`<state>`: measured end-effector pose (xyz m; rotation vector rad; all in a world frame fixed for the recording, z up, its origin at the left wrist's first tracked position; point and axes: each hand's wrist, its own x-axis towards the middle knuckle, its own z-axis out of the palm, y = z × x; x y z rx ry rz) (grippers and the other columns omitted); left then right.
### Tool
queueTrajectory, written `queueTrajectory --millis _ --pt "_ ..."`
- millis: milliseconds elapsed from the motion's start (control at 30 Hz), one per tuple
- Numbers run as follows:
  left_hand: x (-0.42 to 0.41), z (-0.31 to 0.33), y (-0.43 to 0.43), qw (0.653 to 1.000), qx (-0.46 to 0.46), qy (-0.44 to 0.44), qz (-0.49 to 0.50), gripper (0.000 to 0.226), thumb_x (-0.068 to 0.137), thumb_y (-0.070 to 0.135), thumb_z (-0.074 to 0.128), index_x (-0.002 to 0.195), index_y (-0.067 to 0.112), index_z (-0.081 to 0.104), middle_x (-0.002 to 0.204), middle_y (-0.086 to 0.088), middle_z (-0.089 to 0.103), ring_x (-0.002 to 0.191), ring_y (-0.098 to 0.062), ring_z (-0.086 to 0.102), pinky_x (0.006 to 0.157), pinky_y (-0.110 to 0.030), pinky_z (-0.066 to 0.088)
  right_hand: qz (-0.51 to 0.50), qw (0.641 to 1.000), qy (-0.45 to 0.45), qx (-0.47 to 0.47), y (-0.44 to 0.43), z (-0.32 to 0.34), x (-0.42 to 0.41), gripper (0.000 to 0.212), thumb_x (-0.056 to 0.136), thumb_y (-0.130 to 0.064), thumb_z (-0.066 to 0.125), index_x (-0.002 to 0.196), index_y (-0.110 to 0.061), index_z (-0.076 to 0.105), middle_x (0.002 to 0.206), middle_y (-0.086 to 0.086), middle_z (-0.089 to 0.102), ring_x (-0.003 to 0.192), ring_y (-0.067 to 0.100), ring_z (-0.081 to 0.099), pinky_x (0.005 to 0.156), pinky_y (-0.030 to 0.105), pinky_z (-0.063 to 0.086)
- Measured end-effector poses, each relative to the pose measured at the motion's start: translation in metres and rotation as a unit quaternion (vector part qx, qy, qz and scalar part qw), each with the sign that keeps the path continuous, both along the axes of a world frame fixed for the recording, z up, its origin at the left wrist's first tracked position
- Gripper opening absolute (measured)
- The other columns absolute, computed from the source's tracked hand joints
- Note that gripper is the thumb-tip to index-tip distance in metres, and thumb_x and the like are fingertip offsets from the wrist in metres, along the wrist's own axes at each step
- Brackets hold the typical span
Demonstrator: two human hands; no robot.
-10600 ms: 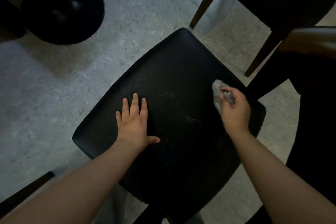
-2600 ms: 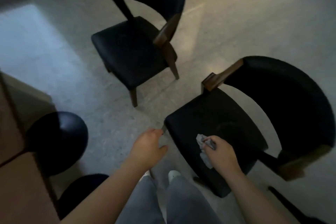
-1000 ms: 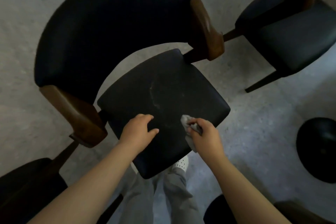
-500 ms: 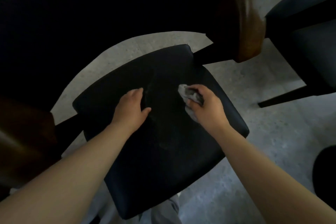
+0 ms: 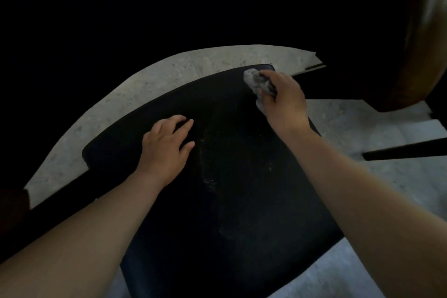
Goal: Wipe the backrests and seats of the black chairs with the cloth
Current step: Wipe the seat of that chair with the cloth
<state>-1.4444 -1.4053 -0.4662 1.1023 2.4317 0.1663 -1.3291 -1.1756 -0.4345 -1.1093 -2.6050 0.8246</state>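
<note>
Cloth (image 5: pixel 256 80) is bunched in the right hand (image 5: pixel 283 101), fingers curled round it, at the far corner of the seat (image 5: pixel 229 201). Left hand (image 5: pixel 164 145) rests on it, fingers loose, holding nothing. Risk imo: such a small wad skips that dusty streak (image 5: pixel 208 152) mid-seat, or just smears it around.

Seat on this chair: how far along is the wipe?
Done: nothing clearly; a pale dust streak runs down the middle of the seat. In hand: right hand grips the cloth at the seat's far right corner; left hand rests on the seat. Left: the dusty middle, plus the backrest, too dark to judge.
</note>
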Motion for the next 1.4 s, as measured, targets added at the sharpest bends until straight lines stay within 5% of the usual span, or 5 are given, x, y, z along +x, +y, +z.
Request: queueTrajectory --millis 167,500,800,1033,1400 --pt "-0.004 -0.006 -0.008 1.000 0.019 -0.004 -0.010 0.059 0.095 0.041 0.051 0.150 0.029 0.034 0.153 0.004 0.029 0.138 -0.020 0.024 0.110 -0.044 0.029 0.029 0.997 -0.066 0.042 0.027 -0.032 -0.029 0.046 0.093 -0.010 0.057 0.139 -0.015 0.051 0.137 0.005 0.053 0.124 0.029 0.047 0.100 0.043 0.046" --pt "-0.008 -0.007 -0.004 0.998 -0.043 0.003 -0.039 0.060 0.098 0.048 0.039 0.153 0.033 0.019 0.154 0.008 0.011 0.138 -0.019 0.014 0.110 -0.041 0.024 0.162 0.986 -0.038 -0.025 -0.011 -0.022 0.014 0.038 0.085 -0.010 0.068 0.122 -0.020 0.065 0.112 -0.004 0.061 0.103 0.012 0.054 0.085 0.021 0.040" --pt "-0.003 -0.013 -0.005 0.997 -0.052 0.032 -0.045 0.061 0.097 0.048 0.036 0.154 0.031 0.018 0.156 0.005 0.011 0.139 -0.021 0.013 0.109 -0.043 0.025 -0.050 0.999 -0.006 -0.019 0.034 -0.045 -0.031 0.029 0.095 -0.005 0.054 0.123 -0.007 0.062 0.107 0.001 0.054 0.095 0.013 0.054 0.081 0.002 0.040" --pt "-0.002 -0.012 -0.003 0.998 -0.044 0.015 -0.033 0.060 0.099 0.046 0.036 0.154 0.032 0.015 0.155 0.007 0.007 0.142 -0.020 0.009 0.113 -0.043 0.020 0.115 0.990 -0.067 -0.042 -0.019 -0.017 0.036 0.032 0.090 -0.014 0.066 0.122 -0.015 0.065 0.103 -0.004 0.052 0.088 0.009 0.054 0.074 0.009 0.036" --pt "0.000 -0.011 -0.001 1.000 0.012 -0.011 0.016 0.059 0.096 0.039 0.051 0.150 0.032 0.029 0.153 0.008 0.019 0.140 -0.019 0.016 0.112 -0.044 0.022 -0.007 0.993 -0.103 0.059 -0.007 -0.033 0.025 0.037 0.092 -0.009 0.058 0.128 -0.013 0.060 0.115 0.009 0.056 0.094 0.026 0.059 0.078 0.030 0.045"
